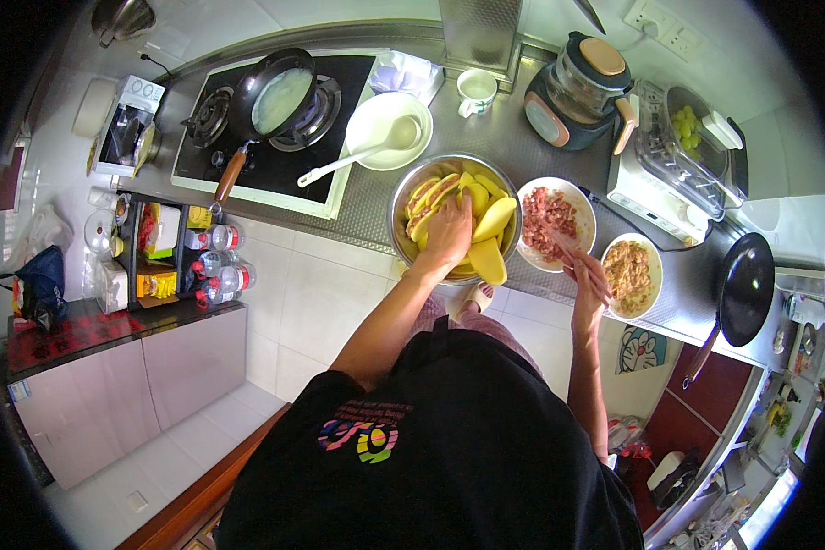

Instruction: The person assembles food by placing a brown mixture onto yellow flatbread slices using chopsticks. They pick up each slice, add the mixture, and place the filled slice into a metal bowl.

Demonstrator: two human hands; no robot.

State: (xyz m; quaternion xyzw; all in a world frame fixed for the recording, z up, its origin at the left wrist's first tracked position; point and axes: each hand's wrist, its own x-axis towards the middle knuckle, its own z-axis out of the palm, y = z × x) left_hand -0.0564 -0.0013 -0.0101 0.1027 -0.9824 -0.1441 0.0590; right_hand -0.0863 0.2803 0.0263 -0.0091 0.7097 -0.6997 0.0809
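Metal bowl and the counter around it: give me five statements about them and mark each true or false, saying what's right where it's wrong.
1. The left hand is in the metal bowl. True.
2. The metal bowl holds green grapes. False: it holds yellow slices.
3. The reddish meat is in a bowl to the right of the metal bowl. True.
4. The right hand is gripping the white ladle. False: the white ladle rests in a white bowl, away from the right hand.
5. The pan on the stove has a brown handle. True.
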